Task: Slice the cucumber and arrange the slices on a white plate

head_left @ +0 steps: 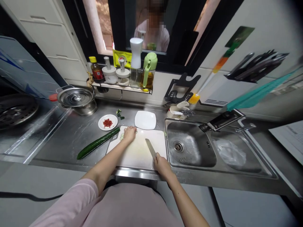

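My right hand [163, 164] is closed round the handle of a kitchen knife [151, 148], its blade pointing away from me over the right side of a white cutting board [142, 156]. At the board's far left, my left hand [129, 133] has its fingers bent down over cucumber slices, most of them hidden beneath it. A few cucumber slices [121, 136] show just left of that hand. A long piece of cucumber [98, 143] lies on the counter, its cut end by the board's left corner. Behind the board sits a white square plate [145, 120].
A small plate [100, 124] of chopped red pieces and some cucumber trimmings [119, 114] lie behind the board. The sink [191, 148] adjoins on the right. A lidded steel pot [80, 102] stands at left. Bottles and jars fill a wall rack [123, 86].
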`<state>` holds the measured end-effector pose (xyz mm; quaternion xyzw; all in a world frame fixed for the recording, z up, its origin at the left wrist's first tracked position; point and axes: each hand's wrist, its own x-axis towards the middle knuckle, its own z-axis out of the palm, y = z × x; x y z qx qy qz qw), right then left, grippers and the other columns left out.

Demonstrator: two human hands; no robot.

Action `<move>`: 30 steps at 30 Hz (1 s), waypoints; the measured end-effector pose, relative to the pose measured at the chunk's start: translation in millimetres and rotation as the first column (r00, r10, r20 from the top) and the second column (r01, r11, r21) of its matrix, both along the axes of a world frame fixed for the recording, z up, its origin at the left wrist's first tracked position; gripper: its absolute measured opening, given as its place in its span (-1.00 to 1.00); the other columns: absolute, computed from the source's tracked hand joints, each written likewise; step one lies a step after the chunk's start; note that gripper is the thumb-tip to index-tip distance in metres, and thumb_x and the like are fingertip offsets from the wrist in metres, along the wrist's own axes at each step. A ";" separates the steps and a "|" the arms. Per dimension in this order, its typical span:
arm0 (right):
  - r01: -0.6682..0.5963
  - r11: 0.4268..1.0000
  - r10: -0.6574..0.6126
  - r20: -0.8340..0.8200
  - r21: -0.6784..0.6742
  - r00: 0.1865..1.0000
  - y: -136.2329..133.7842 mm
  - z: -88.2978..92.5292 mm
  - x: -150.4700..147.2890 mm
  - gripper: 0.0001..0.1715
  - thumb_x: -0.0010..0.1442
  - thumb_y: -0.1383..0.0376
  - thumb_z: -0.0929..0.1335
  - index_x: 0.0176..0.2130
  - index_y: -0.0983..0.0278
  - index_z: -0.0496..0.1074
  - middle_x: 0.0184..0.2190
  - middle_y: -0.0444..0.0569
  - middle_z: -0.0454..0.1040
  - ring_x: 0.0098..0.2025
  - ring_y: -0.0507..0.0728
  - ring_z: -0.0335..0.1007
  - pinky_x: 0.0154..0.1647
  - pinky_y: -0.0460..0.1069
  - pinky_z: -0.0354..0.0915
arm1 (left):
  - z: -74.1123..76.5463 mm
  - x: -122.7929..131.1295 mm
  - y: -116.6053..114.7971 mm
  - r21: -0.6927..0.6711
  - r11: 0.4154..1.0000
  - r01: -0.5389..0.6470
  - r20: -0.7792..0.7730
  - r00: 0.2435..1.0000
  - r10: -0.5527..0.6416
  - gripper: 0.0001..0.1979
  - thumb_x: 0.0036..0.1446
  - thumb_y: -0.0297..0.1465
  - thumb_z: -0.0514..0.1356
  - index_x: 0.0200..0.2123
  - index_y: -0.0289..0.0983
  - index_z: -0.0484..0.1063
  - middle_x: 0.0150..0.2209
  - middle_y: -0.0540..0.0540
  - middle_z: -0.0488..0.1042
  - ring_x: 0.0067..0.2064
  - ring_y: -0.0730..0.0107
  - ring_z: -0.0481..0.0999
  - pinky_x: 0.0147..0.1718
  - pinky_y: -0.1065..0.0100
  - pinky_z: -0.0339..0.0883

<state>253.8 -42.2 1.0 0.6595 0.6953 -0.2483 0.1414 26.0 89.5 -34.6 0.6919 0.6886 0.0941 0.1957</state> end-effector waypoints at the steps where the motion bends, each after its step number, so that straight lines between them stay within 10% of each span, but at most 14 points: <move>1: -0.001 1.000 0.001 0.000 0.001 1.000 0.4 -0.2 0.3 -0.66 0.39 0.23 0.07 0.00 0.29 0.27 -0.19 0.11 0.55 -0.14 0.19 0.49 -0.31 -0.03 0.13 | 1.0 1.1 -0.4 -0.002 1.000 0.003 0.015 1.000 -0.003 -0.78 0.19 -0.49 0.04 -0.25 -0.19 0.47 -0.12 -0.17 0.50 0.01 0.12 0.38 -0.01 0.14 0.12; 6: 0.015 1.000 -0.015 0.000 -0.002 1.000 1.4 1.8 -0.5 -0.66 0.39 0.23 0.07 -0.01 0.28 0.28 -0.18 0.11 0.55 -0.13 0.17 0.49 -0.29 -0.04 0.11 | 6.9 -3.6 -4.6 -0.011 0.999 0.037 0.159 0.987 -0.035 -0.78 0.16 -0.45 0.06 -0.24 -0.20 0.50 -0.16 -0.11 0.56 -0.06 0.19 0.44 -0.03 0.21 0.19; 10: 0.023 1.000 -0.023 -0.018 -0.012 1.000 1.6 3.6 -1.8 -0.66 0.39 0.23 0.08 0.00 0.28 0.27 -0.16 0.12 0.54 -0.12 0.18 0.48 -0.28 -0.04 0.12 | 9.3 -15.8 -6.8 -0.181 0.936 0.303 0.298 0.924 -0.241 -0.71 0.03 -0.49 0.10 -0.18 -0.25 0.53 -0.30 -0.04 0.55 -0.27 0.37 0.47 -0.26 0.41 0.28; 14: 0.039 0.999 -0.039 -0.016 -0.034 0.999 1.9 4.2 -2.3 -0.68 0.39 0.24 0.09 0.02 0.27 0.26 -0.14 0.14 0.53 -0.11 0.18 0.47 -0.25 -0.04 0.14 | 9.5 -14.7 -8.9 -0.324 0.804 0.499 0.176 0.866 -0.467 -0.65 -0.13 -0.58 0.17 -0.24 -0.20 0.55 -0.39 0.03 0.52 -0.35 0.41 0.45 -0.31 0.45 0.26; 18: 0.024 0.999 -0.025 -0.013 -0.042 1.000 3.2 4.6 -1.5 -0.68 0.39 0.23 0.10 0.02 0.27 0.25 -0.13 0.14 0.53 -0.09 0.18 0.47 -0.23 -0.04 0.15 | 11.4 -6.4 -14.4 -0.241 0.806 0.540 0.037 0.835 -0.549 -0.65 -0.08 -0.58 0.16 -0.21 -0.17 0.54 -0.25 -0.05 0.55 -0.19 0.29 0.49 -0.17 0.38 0.27; 24: -0.017 0.999 0.017 -0.001 -0.040 1.000 1.7 12.0 -5.6 -0.66 0.40 0.22 0.08 0.02 0.27 0.26 -0.14 0.15 0.53 -0.10 0.20 0.47 -0.23 -0.03 0.17 | 14.9 -16.9 -36.5 -0.045 0.971 0.237 0.011 0.972 -0.236 -0.74 0.14 -0.46 0.07 -0.16 -0.20 0.51 -0.10 -0.13 0.54 -0.04 0.21 0.47 -0.06 0.28 0.26; 30: -0.188 0.982 0.188 0.018 -0.031 0.982 -7.6 26.1 -23.8 -0.69 0.36 0.32 0.10 0.01 0.26 0.27 -0.18 0.14 0.54 -0.11 0.22 0.48 -0.21 0.00 0.18 | 11.6 -17.3 -59.3 -0.164 0.986 0.031 -0.007 0.999 -0.032 -0.84 0.12 -0.37 0.13 -0.31 -0.21 0.53 -0.22 -0.12 0.58 -0.12 0.19 0.50 -0.08 0.25 0.26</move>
